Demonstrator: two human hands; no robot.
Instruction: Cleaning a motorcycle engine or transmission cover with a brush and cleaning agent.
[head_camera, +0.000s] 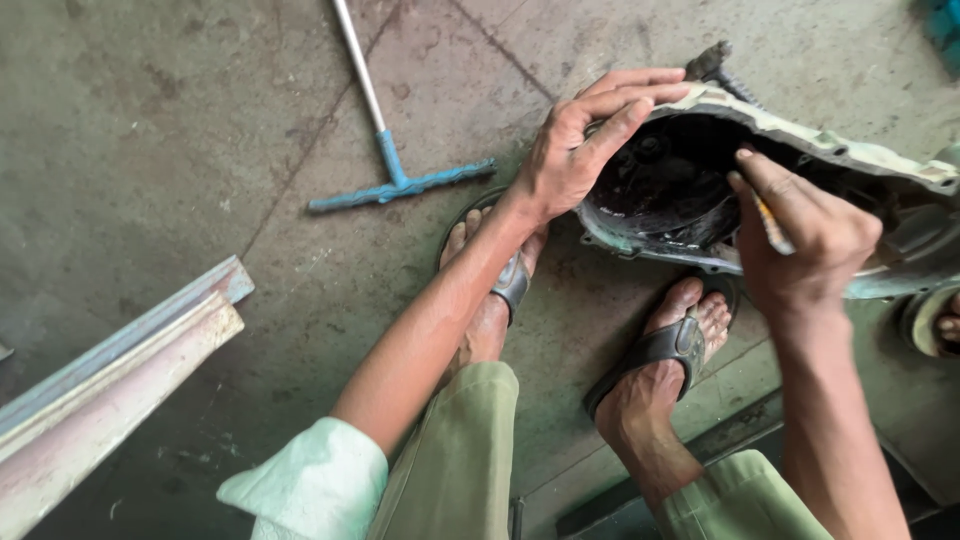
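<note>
Olive trouser knees (455, 450) and sandalled feet (665, 345) rest on stained concrete floor (150, 130). Left hand (580, 150) lies flat, unclenched, on the engine casing's (850, 155) rim — right hand (805, 240) pinches a thin tool (770, 222) inside. Blue T-handle wrench (395, 175) lies left of both.

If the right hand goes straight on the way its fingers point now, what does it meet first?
The right hand, holding a thin tool, points up-left into the open metal casing. It would probably first meet the dark, greasy part inside the casing, though the depth is hard to judge.
</note>
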